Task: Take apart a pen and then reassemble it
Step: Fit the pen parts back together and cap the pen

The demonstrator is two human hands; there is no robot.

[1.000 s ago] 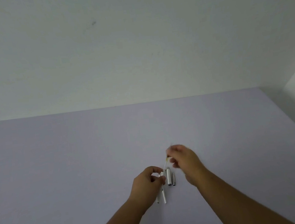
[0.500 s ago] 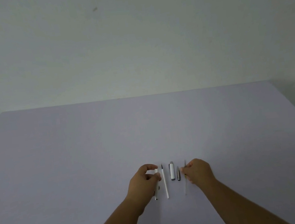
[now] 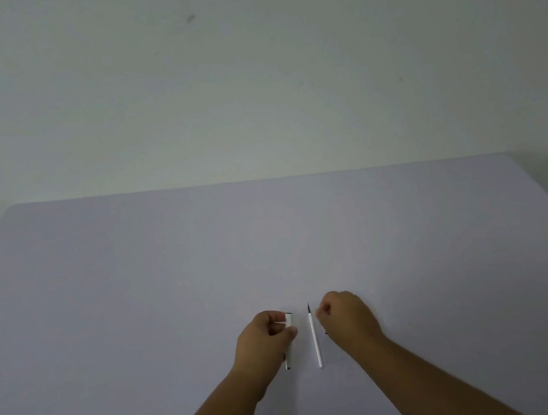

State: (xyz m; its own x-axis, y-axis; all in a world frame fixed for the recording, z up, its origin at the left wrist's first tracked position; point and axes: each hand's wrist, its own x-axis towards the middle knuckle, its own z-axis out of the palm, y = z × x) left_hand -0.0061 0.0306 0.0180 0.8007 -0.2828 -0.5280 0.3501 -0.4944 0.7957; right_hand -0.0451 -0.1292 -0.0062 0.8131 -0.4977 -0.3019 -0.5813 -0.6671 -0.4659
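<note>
Right hand has slid left, covering the small parts, fingers curled, hold unclear; left hand pinches the barrel; refill lies between on the desk: pen apart, reassembly pending.

The white plastic pen barrel, a slim round tube, is gripped in the curled fingers of the left hand. Its open far end sticks out past the fingertips, and its near end, with a small dark tip, shows below the heel of that hand. It points away from the person, tilted only slightly.

The thin white ink refill with a dark pointed tip lies flat on the pale lilac tabletop between the two hands, touching neither. Its tip points away from the person.

A small dark part peeks out at the inner edge of the closed right hand; what it is cannot be told.
</note>
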